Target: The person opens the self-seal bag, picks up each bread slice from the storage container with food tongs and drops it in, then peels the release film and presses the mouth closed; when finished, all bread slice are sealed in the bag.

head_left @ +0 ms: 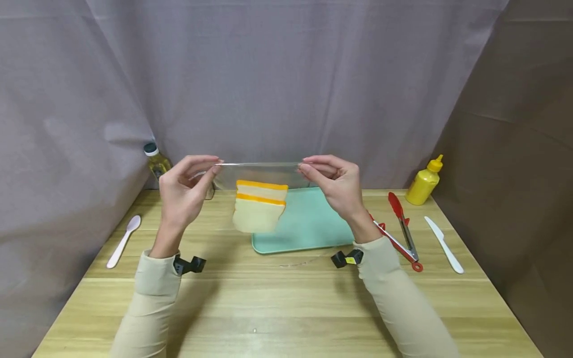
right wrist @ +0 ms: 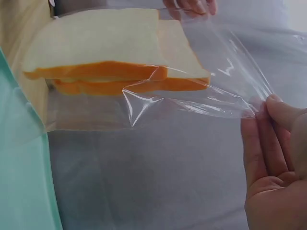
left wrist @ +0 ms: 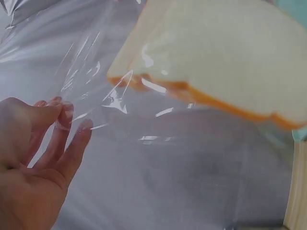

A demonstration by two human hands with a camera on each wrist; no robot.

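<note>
A clear plastic bag hangs stretched between both hands above the table, its top edge nearly level. Two bread slices with orange crusts lie overlapped inside it, one a little higher than the other. My left hand pinches the bag's top left corner between thumb and fingers. At the top right corner, my right hand pinches the film the same way. Up close in the right wrist view, the bread sits within the creased, shiny film. Behind and below the bag lies a mint-green tray.
A white spoon lies at the left, near a dark-capped bottle. Red-tipped tongs, a white knife and a yellow squeeze bottle are at the right. A thin clear strip lies before the tray. Grey cloth walls the back.
</note>
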